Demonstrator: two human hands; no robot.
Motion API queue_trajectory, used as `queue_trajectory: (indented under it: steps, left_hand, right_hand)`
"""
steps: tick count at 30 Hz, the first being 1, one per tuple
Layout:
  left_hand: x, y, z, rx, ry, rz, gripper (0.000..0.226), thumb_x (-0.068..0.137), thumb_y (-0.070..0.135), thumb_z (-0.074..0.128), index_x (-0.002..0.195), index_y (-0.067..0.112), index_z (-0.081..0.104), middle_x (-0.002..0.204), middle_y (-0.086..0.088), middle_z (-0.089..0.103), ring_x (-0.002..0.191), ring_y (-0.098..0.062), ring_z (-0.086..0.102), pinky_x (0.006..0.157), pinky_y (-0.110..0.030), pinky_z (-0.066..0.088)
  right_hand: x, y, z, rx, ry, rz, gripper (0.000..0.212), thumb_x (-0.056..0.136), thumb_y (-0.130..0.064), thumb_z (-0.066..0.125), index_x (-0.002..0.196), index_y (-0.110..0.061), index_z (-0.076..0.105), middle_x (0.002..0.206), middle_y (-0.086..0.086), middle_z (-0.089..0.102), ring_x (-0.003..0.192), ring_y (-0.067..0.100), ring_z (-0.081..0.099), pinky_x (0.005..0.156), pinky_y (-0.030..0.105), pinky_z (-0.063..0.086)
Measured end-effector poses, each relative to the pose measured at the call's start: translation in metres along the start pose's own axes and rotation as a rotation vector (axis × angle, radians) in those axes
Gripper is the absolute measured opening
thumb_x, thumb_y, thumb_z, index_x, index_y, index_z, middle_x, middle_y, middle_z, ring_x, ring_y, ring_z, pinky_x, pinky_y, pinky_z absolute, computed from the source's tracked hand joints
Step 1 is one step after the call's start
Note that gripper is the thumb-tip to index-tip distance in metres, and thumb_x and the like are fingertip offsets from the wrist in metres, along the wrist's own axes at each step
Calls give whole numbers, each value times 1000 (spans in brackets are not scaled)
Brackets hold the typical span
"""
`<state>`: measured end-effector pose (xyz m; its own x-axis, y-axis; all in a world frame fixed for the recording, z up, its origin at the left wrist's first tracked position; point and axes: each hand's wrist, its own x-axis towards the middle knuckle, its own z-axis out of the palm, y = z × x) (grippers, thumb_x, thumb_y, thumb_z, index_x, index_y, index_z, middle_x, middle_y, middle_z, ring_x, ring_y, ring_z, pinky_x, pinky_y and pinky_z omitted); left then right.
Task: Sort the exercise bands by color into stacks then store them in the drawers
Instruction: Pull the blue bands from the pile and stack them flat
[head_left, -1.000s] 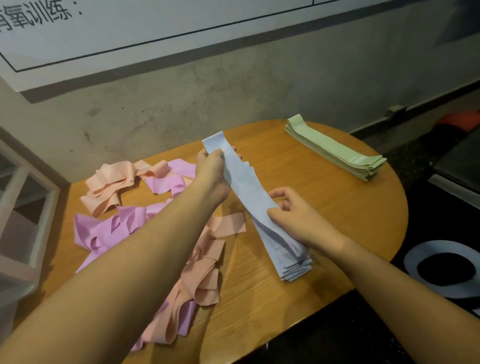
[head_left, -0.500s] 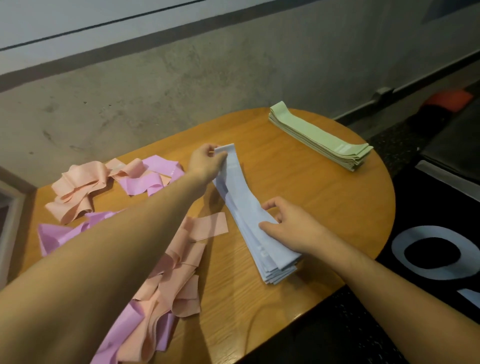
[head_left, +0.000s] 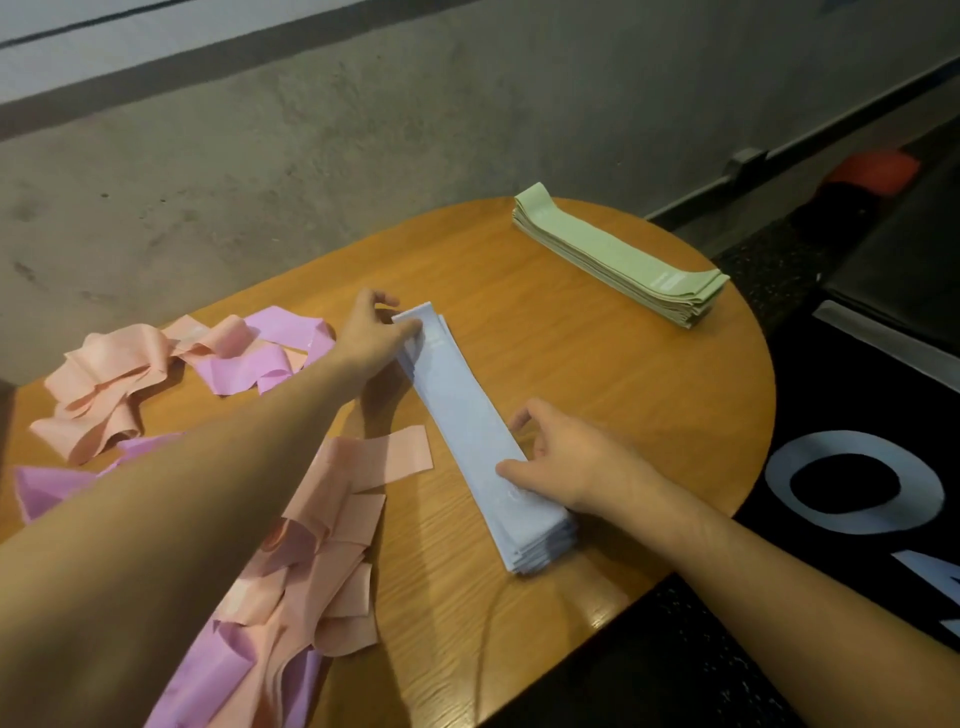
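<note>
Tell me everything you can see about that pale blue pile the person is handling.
The blue stack is a neat pile of long, flat, pale blue bands, soft and fabric-like, lying diagonally on the wooden table. Layered edges show at its near end. The left hand pinches the top band's far end; the right hand rests on the near part, thumb on top.

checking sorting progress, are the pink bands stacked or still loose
Loose: the pink bands lie crumpled and mixed with purple bands.
</note>
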<state>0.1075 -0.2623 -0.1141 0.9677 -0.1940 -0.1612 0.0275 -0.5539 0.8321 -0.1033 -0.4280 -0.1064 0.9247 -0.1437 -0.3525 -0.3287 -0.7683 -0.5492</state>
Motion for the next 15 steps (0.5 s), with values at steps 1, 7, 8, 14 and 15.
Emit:
queue_trajectory:
  steps: [1,7,8,14,15]
  left_hand:
    - [2,2,-2,10,-42,-9,41,90,27,72,123,21,49,104,-1,57,87,-17,56,69,-27,48]
    - [14,15,-14,293,-219,-7,48,85,32,79,126,25,56,122,-9,59,109,-27,60,93,-38,54]
    - [15,18,-15,324,-237,-15,51,85,31,79,129,25,55,124,-10,58,111,-29,59,96,-40,53]
    - [13,31,-24,275,-399,-146,58,90,15,74,140,20,47,132,-9,48,118,-28,56,99,-38,53]
    - [12,32,-26,269,-412,-148,52,89,13,74,134,18,50,130,-10,51,116,-28,58,95,-37,54]
  right_hand:
    - [0,1,0,23,16,-1,43,83,-52,64,118,-36,45,83,-6,64,88,17,63,83,39,52]
    - [-2,5,1,51,33,-10,55,77,-64,70,121,-33,57,98,-12,57,107,13,52,96,36,46]
    - [-2,5,2,23,19,-19,53,76,-64,71,118,-33,59,101,-12,55,109,13,51,96,34,46]
    - [-1,0,5,12,-37,-26,39,74,-60,74,100,-34,60,90,-14,53,92,13,56,83,34,51]
    - [-2,-1,4,6,-50,-28,37,75,-59,74,99,-35,58,90,-14,52,91,13,56,83,35,52]
